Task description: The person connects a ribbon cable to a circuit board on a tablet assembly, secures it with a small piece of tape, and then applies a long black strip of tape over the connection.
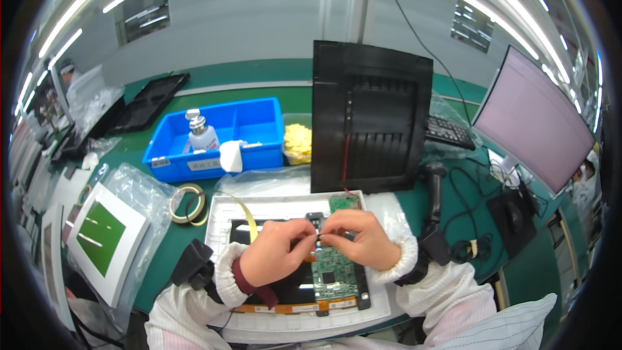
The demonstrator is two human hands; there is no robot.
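Observation:
My left hand and my right hand meet over an opened device, each with thumb and forefinger pinched. Between the fingertips is something small and dark, too small to name. Under them lies a green circuit board, set over a black panel in a white housing. Along the board's near edge runs an orange flex strip. A smaller green board sits just beyond my right hand. From there a red wire runs up the black cover standing upright behind.
A blue divided bin holds a pump bottle. Beside it is a tub of yellow pieces. Tape rolls and a white-framed panel lie left. A handheld scanner, monitor, keyboard and mouse stand right.

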